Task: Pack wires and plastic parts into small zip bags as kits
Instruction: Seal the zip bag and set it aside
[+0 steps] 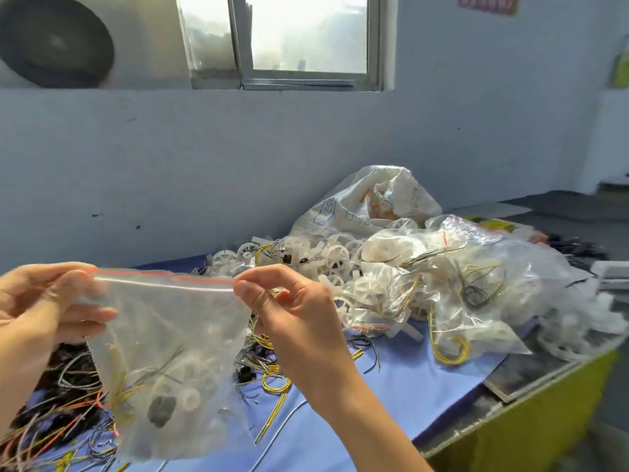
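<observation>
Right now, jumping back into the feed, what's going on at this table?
A person holds a small zip bag up with both hands: the left hand pinches the left end of its zip strip, the right hand the right end. Inside are yellow and grey wires, a white plastic ring and a dark part. Whether the strip is sealed is unclear. Behind, on the blue cover, lie white plastic wheels, filled bags and loose wires.

Clear zip bag point(177, 321) with a red stripe along its seal; yellow and black wires point(275, 384); white plastic wheels point(335, 257); blue cloth point(391, 386) over the yellow-green desk point(531, 424); pale blue wall point(238, 165).
</observation>
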The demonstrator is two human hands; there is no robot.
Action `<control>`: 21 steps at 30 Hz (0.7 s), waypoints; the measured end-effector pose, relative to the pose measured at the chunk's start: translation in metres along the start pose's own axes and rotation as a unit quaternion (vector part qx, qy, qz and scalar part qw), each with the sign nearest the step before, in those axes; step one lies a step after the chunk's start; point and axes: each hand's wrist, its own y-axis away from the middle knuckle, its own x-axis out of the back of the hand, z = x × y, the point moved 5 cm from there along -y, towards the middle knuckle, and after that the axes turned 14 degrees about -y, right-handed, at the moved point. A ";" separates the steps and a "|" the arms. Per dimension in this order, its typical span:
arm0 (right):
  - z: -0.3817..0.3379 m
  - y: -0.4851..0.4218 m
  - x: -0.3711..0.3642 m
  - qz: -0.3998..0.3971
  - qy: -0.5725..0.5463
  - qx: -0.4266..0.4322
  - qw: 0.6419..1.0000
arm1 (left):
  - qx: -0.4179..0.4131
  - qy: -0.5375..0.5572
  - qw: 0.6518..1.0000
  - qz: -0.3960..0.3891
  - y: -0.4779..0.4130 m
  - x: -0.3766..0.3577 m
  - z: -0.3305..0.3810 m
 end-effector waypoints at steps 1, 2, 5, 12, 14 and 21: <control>-0.004 -0.002 0.000 -0.006 0.012 0.003 1.000 | -0.004 -0.004 1.000 -0.016 0.001 0.003 0.008; -0.006 -0.004 0.002 -0.011 0.021 0.003 1.000 | -0.007 0.001 1.000 -0.020 0.001 0.001 0.018; -0.005 -0.012 0.013 -0.020 0.062 -0.019 0.998 | -0.033 0.001 0.999 -0.030 0.016 -0.012 0.054; 0.012 -0.046 0.052 -0.038 0.177 -0.066 0.981 | -0.045 0.004 0.999 -0.005 -0.006 -0.072 0.099; 0.013 -0.073 0.074 -0.013 0.183 -0.070 0.981 | -0.045 -0.001 0.999 -0.007 -0.030 -0.102 0.117; -0.031 -0.186 0.198 0.155 0.052 -0.064 0.984 | -0.065 0.105 0.991 -0.058 -0.126 -0.260 0.240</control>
